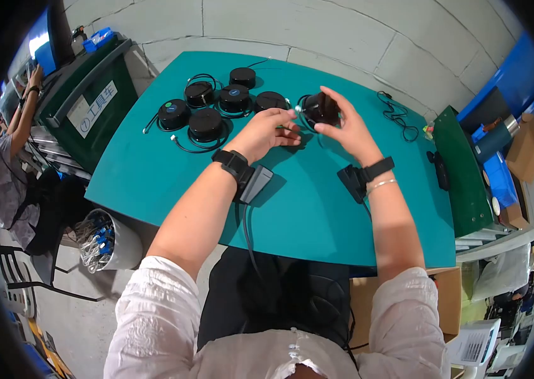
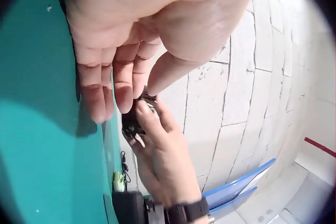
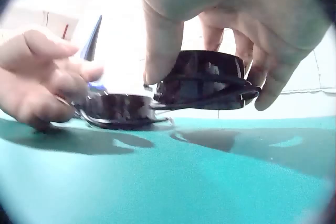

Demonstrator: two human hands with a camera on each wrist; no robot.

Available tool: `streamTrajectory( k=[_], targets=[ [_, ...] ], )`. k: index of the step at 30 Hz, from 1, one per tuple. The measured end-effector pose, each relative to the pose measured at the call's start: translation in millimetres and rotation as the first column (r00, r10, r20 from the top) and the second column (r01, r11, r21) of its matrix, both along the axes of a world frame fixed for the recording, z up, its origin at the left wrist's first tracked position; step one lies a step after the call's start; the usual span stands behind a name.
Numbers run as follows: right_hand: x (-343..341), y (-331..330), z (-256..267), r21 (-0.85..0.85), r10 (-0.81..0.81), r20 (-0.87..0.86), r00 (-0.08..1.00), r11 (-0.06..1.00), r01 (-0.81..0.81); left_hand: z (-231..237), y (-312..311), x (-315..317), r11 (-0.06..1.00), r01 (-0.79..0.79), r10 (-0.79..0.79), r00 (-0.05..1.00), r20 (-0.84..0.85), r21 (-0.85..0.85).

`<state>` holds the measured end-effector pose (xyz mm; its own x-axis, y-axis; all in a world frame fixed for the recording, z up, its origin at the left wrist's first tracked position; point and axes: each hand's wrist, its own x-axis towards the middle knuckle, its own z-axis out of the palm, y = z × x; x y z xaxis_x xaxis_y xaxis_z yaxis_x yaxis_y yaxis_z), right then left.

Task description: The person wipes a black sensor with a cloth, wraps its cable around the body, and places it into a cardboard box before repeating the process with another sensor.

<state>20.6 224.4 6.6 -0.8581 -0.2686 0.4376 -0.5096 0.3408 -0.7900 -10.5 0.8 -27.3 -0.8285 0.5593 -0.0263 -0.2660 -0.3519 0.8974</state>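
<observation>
My right hand (image 1: 350, 131) grips a round black puck-shaped device (image 1: 322, 110) by its sides, thumb on one side and fingers on the other. In the right wrist view the device (image 3: 202, 79) is lifted over the table, its black cable looped along its side. Left of it, my left hand (image 1: 261, 136) reaches in with loosely bent fingers, fingertips close to a small white connector (image 1: 298, 109). The left wrist view shows these fingers (image 2: 94, 100) relaxed and side by side. Another black puck (image 1: 270, 101) lies on the table just beyond my left hand.
Several more black pucks with coiled cables, one a front puck (image 1: 206, 125), sit on the green table (image 1: 305, 202) to the left. A thin black cable (image 1: 396, 114) lies at the right. Green cabinets (image 1: 100, 101) flank the table; a person's arm (image 1: 24, 110) shows far left.
</observation>
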Motion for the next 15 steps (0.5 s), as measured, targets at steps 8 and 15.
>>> streamTrajectory(
  k=[8, 15],
  targets=[
    [55, 1, 18, 0.022, 0.111, -0.192, 0.975, 0.994, -0.109, 51, 20, 45, 0.924, 0.270, -0.314, 0.940, 0.133, 0.272],
    [48, 24, 9, -0.006, 0.041, -0.239, 0.970, 0.999, -0.044, 56, 49, 27, 0.955, 0.280, -0.281, 0.960, 0.003, 0.096]
  ],
)
